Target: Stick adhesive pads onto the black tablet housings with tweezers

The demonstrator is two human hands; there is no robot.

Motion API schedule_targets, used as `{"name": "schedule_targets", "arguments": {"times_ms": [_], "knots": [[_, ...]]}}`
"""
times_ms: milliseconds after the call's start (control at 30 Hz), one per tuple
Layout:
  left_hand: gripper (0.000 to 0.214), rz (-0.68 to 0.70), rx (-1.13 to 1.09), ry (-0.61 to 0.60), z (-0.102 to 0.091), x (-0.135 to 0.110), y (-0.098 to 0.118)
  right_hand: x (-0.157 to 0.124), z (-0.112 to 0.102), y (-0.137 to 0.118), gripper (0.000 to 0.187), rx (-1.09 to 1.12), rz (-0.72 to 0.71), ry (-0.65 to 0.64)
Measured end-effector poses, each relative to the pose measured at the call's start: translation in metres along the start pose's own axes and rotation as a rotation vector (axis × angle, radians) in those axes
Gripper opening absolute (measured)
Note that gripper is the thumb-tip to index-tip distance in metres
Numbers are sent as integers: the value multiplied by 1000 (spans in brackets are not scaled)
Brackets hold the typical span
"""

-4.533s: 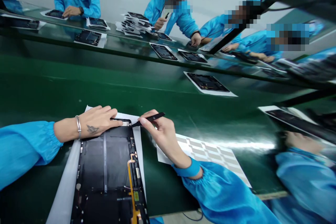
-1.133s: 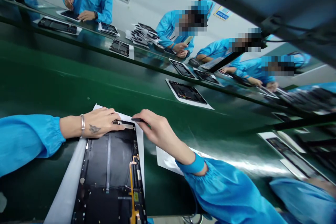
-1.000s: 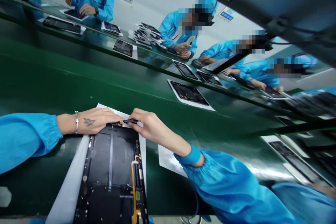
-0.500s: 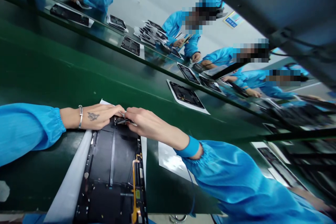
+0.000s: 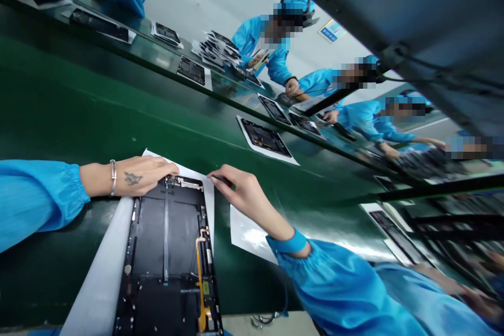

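An opened black tablet chassis [image 5: 169,257] with an orange flex cable lies on a white sheet [image 5: 98,283] on the green bench in front of me. My left hand [image 5: 137,176], with a bracelet on the wrist, rests flat on the chassis's far left corner, fingers stretched out. My right hand [image 5: 240,191] hovers just right of the far right corner, fingers pinched on thin black tweezers [image 5: 221,180] whose tip points at the chassis edge.
A white sticker sheet [image 5: 248,236] lies under my right forearm. Another chassis on a sheet [image 5: 264,139] rides the green belt beyond. More chassis and a stack [image 5: 216,48] line the far bench, where several people in blue coats work.
My right hand has drawn back to the right, away from the chassis's far edge, with the tweezers. My left hand stays on the corner. The view has tilted.
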State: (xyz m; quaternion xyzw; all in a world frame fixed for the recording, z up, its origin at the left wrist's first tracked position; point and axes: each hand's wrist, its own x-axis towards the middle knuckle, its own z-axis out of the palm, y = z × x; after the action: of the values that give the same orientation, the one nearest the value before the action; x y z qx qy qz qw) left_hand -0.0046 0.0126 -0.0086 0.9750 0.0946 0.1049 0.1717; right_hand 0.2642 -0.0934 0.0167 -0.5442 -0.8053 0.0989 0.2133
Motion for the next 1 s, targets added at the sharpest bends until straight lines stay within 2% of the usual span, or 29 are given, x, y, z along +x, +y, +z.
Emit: {"name": "schedule_targets", "arguments": {"times_ms": [67,167,233,367,500,733,867,1000], "knots": [[39,-3,16,2,-1,2,-1,-15,7,-1,19,81,0,84],[33,-6,55,6,-6,4,0,-29,17,-6,33,118,-63,88],[29,15,108,-1,-9,6,3,-31,20,-9,37,61,-93,114],[16,101,361,-30,-12,16,16,-28,16,-14,31,-39,-25,268],[21,164,576,-119,-11,37,37,-29,11,-23,32,38,-28,381],[18,-31,558,-282,-9,69,77,-43,11,-41,23,151,-99,555],[21,-92,597,-394,-14,76,86,-42,15,-39,18,341,-27,563],[21,-117,616,-501,-29,76,72,-35,26,-34,19,487,102,456]]}}
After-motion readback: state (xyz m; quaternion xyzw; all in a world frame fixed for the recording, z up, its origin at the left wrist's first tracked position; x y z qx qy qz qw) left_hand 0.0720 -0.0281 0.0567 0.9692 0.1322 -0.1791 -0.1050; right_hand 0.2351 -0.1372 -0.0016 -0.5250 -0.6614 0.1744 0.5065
